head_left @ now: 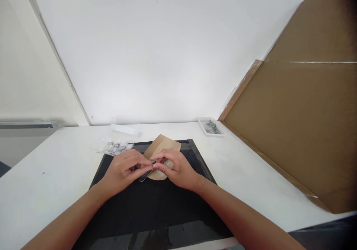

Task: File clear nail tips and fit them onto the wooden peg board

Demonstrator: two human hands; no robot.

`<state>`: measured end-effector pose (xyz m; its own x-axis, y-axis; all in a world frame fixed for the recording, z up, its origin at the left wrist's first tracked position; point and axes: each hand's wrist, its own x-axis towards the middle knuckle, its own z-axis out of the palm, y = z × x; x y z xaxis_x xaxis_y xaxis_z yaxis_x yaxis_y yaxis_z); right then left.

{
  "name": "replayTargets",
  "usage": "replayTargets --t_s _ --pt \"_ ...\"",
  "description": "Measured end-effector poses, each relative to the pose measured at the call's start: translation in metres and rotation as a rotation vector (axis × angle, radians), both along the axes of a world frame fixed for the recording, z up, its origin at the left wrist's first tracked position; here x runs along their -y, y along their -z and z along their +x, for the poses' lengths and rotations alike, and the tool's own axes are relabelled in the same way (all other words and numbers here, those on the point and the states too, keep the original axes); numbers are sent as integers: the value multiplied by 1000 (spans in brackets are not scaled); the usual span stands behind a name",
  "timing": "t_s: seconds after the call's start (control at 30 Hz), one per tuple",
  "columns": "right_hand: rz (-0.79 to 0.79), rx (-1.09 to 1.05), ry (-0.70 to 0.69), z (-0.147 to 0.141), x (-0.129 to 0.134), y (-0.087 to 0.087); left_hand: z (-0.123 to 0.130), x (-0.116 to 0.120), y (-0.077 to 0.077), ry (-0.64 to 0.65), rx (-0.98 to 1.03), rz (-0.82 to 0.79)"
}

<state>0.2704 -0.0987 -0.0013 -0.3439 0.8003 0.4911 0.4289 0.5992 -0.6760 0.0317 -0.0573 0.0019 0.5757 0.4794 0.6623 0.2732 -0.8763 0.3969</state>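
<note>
My left hand (126,169) and my right hand (177,167) meet over the black mat (156,205). Thumb and forefinger are pinched together on both hands, the tips almost touching. Whatever lies between them is too small to make out. Below the fingertips, a thin dark strip with a rounded, pale-edged end (144,177) slants toward the lower left; which hand holds it, if either, I cannot tell. A whitish translucent piece (169,164) shows by my right palm. Under the hands is a tan, flat, paper-like sheet (161,143) with a fold or seam.
Transparent packaging with a grid of thin dark parts (117,146) lies at the mat's back left, near a white slip (122,129). A white tray (203,128) with small bagged items stands at the back right. Cardboard (301,123) walls the right side.
</note>
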Motion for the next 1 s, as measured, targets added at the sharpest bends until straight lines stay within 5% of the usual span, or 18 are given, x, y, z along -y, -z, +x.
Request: replayTargets --t_s 0.47,0.77,1.0 --pt "-298 -158 -157 -1 2 -5 -6 4 3 -12 -151 135" --pt "31 93 95 19 -11 2 0 -13 10 -220 -258 18" --pt "80 167 165 28 -18 10 2 -5 17 -339 -409 38"
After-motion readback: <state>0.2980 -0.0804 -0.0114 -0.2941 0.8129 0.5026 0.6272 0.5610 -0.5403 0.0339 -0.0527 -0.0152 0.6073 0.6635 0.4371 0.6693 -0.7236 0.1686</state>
